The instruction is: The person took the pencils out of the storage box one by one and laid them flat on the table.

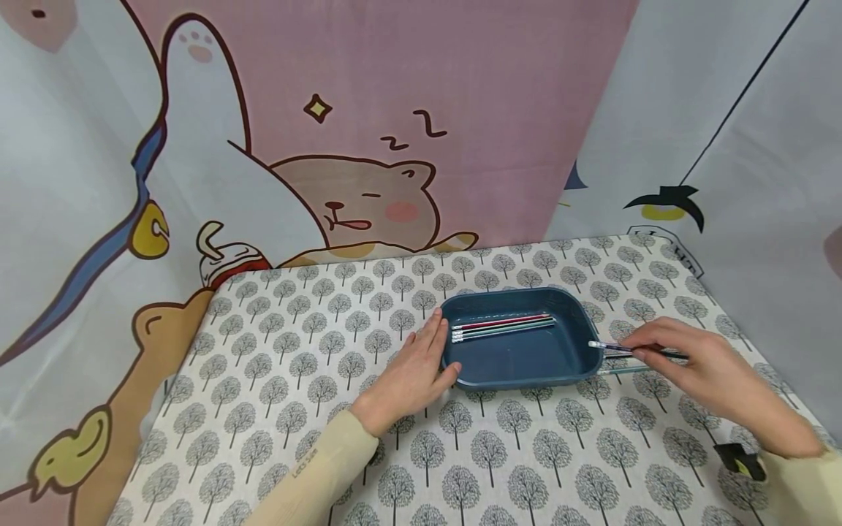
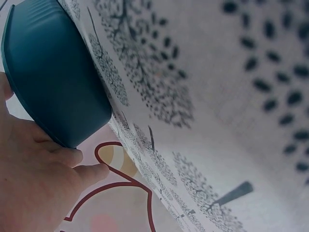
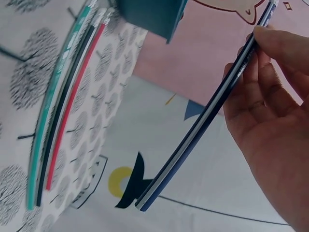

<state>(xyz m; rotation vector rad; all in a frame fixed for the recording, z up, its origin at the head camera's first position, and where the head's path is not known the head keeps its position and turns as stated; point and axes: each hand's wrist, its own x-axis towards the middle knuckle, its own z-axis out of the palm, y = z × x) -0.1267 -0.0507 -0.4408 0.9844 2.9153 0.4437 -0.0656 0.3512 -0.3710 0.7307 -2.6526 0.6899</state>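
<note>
Near the right end of the blue tray (image 1: 526,383), my right hand (image 1: 707,372) pinches a dark blue pencil (image 3: 206,112), thumb and fingers together close to its white end. It looks light and stiff, but its smooth sides might slip, so holding nearer the middle may be steadier. My left hand (image 1: 411,374) rests at the tray's left end, fingers mostly straight. Three other pencils (image 3: 58,108) lie on the counter (image 1: 263,380).

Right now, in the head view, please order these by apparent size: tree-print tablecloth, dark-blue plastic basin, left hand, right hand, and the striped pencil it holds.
1. Tree-print tablecloth
2. Dark-blue plastic basin
3. Left hand and right hand: too alike to rank
4. Held striped pencil
</note>
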